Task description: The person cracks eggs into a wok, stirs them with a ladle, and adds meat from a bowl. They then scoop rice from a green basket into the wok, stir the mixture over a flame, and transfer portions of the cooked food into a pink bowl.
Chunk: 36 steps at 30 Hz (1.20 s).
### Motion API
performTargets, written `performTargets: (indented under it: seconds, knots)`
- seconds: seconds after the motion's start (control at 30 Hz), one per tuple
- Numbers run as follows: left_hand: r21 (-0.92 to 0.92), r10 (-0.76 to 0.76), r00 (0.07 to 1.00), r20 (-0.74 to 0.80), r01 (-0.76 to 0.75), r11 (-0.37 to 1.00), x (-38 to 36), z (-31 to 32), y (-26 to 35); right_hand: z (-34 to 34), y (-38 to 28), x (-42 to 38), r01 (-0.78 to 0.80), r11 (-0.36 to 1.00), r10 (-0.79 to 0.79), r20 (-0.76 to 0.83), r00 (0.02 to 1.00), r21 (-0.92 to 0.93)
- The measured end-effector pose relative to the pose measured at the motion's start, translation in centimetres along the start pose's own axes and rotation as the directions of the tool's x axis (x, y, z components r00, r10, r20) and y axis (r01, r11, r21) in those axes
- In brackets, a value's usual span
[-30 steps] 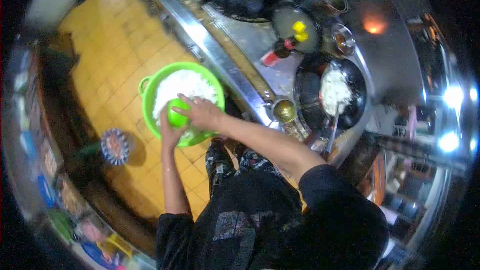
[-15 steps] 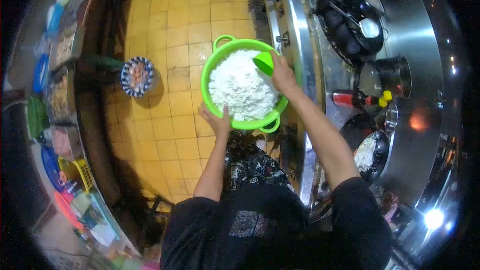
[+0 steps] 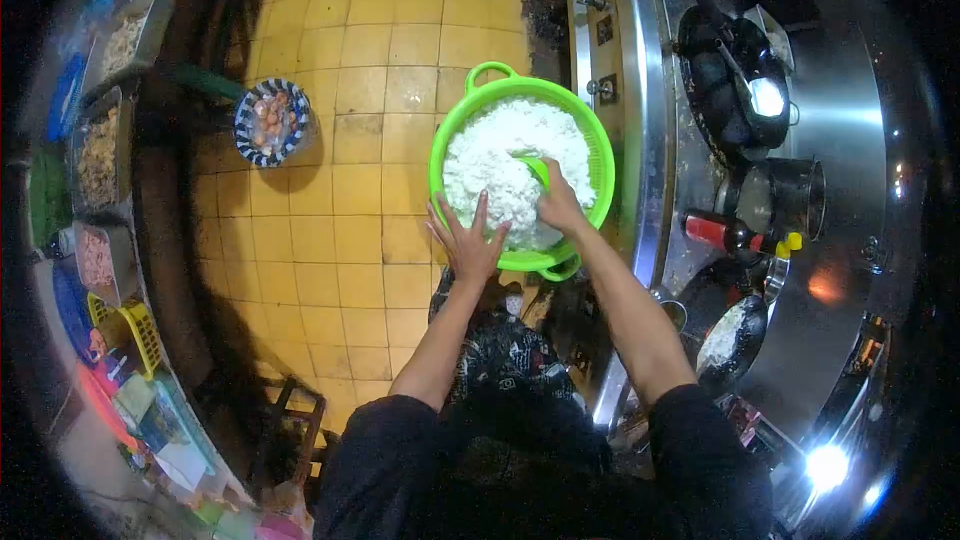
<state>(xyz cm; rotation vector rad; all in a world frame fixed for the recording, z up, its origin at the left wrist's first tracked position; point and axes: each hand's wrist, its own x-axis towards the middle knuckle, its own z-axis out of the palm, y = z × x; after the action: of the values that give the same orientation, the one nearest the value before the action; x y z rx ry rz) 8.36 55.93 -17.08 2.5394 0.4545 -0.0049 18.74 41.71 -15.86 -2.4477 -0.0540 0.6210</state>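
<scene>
Yellow tiles (image 3: pixel 360 190) | green scoop (image 3: pixel 537 170) | juts from right fingers (image 3: pixel 553 182) | over white food (image 3: pixel 490 155)

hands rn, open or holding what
Left hand: open, fingers spread at the near rim of the green basket
Right hand: closed on the green scoop

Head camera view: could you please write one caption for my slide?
Right hand holds a green scoop in white, rice-like food; left hand over the rim of a green basin.
</scene>
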Motion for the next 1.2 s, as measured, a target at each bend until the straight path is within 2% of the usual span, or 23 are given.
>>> performTargets:
  seconds: [0.03, 0.07, 0.1, 0.17, 0.23, 0.27, 0.37, 0.43, 0.5, 0.6, 0.63, 0.7, 0.77, 0.83, 0.9, 0.93, 1.0, 1.03, 1.07, 1.1, 1.13, 1.17, 1.2]
  knots:
    - [-0.006, 0.001, 1.0, -0.006, -0.001, 1.0, 0.3, -0.2, 0.1, -0.5, 1.6, 0.4, 0.097, 0.989, -0.1, 0.02, 0.995, 0.114]
    - [0.034, 0.073, 0.996, 0.043, -0.074, 0.997, 0.5, -0.5, 0.3, -1.3, 1.7, 0.4, -0.008, 0.974, -0.02, 0.119, 0.993, 0.227]
    - [0.075, 0.147, 0.984, 0.098, -0.154, 0.985, 0.6, -0.8, 0.5, -1.5, 1.8, 0.1, -0.009, 0.973, -0.018, 0.113, 0.993, 0.229]
    - [0.016, 0.2, 0.975, 0.095, -0.202, 0.979, 1.3, -0.9, 1.0, -2.0, 1.5, -0.7, -0.086, 0.911, 0.047, 0.104, 0.993, 0.403]
    - [-0.311, 0.378, 0.926, 0.001, -0.359, 0.88, 2.3, -0.3, 1.3, -2.9, 0.7, -2.0, -0.115, 0.898, 0.083, 0.093, 0.992, 0.425]
    - [-0.363, 0.433, 0.9, -0.058, -0.423, 0.83, 2.8, -0.2, 1.8, -3.0, 0.5, -2.6, -0.175, 0.857, 0.152, 0.086, 0.985, 0.485]
    - [-0.352, 0.496, 0.869, 0.006, -0.462, 0.814, 3.3, -0.6, 3.6, -3.0, 1.2, -3.7, -0.212, 0.755, 0.246, 0.032, 0.969, 0.62]
    - [-0.393, 0.535, 0.844, -0.033, -0.503, 0.77, 3.8, -0.9, 4.9, -3.3, 1.3, -4.7, -0.248, 0.619, 0.355, 0.016, 0.935, 0.745]
    - [-0.237, 0.665, 0.745, 0.044, -0.639, 0.732, 4.0, -2.7, 6.8, -3.3, 1.9, -5.3, -0.165, 0.572, 0.312, -0.027, 0.95, 0.804]
    - [-0.241, 0.724, 0.685, 0.086, -0.691, 0.682, 3.7, -2.7, 9.0, -3.8, 1.9, -6.4, -0.208, 0.389, 0.351, 0.065, 0.934, 0.897]
    - [-0.229, 0.743, 0.663, 0.088, -0.713, 0.663, 3.8, -2.9, 9.5, -4.2, 1.6, -6.8, -0.192, 0.378, 0.351, 0.051, 0.935, 0.905]
    - [-0.319, 0.752, 0.659, -0.001, -0.713, 0.624, 4.4, -2.4, 9.4, -5.7, -0.2, -8.2, -0.289, 0.338, 0.451, 0.116, 0.885, 0.895]
    - [-0.423, 0.631, 0.772, -0.082, -0.6, 0.679, 4.2, -2.3, 9.5, -5.6, 0.6, -8.7, -0.259, 0.277, 0.382, 0.142, 0.913, 0.925]
    - [-0.412, 0.481, 0.865, -0.144, -0.494, 0.765, 3.7, -2.5, 9.6, -6.0, 0.5, -9.2, -0.308, 0.358, 0.322, 0.193, 0.927, 0.881]
    - [-0.699, 0.197, 0.98, 0.008, -0.135, 0.702, 4.1, -2.1, 9.3, -6.0, 0.3, -9.7, -0.325, 0.322, 0.316, 0.222, 0.922, 0.889]
    - [-0.694, 0.21, 0.978, 0.004, -0.149, 0.704, 4.4, -1.9, 9.0, -6.0, 0.2, -9.8, -0.329, 0.304, 0.344, 0.219, 0.913, 0.894]
    - [-0.492, 0.09, 0.978, 0.187, 0.014, 0.871, 5.6, -1.8, 8.6, -5.9, 0.3, -9.6, -0.333, 0.276, 0.357, 0.225, 0.907, 0.902]
    - [-0.49, 0.104, 0.978, 0.183, -0.001, 0.872, 6.3, -1.2, 8.1, -5.6, 1.0, -9.5, -0.32, 0.27, 0.355, 0.215, 0.91, 0.908]
    - [-0.616, -0.133, 0.95, 0.282, 0.286, 0.734, 7.2, 0.0, 7.3, -6.3, 0.8, -9.8, -0.348, 0.23, 0.36, 0.253, 0.898, 0.909]
    - [-0.681, -0.329, 0.847, 0.417, 0.531, 0.505, 8.1, 1.2, 6.4, -6.8, 0.7, -10.2, -0.375, 0.186, 0.364, 0.291, 0.885, 0.908]
    - [-0.57, -0.293, 0.94, 0.173, 0.338, 0.749, 8.6, 2.4, 5.4, -5.7, 1.8, -9.7, -0.337, 0.146, 0.421, 0.25, 0.872, 0.93]
    - [-0.63, -0.292, 0.95, 0.108, 0.292, 0.72, 8.5, 0.5, 7.0, -6.4, 1.9, -10.0, -0.317, 0.136, 0.432, 0.232, 0.872, 0.939]
    - [-0.534, -0.116, 0.993, -0.033, 0.08, 0.842, 7.9, -1.3, 8.8, -7.2, 1.8, -10.6, -0.274, 0.152, 0.364, 0.204, 0.909, 0.949]
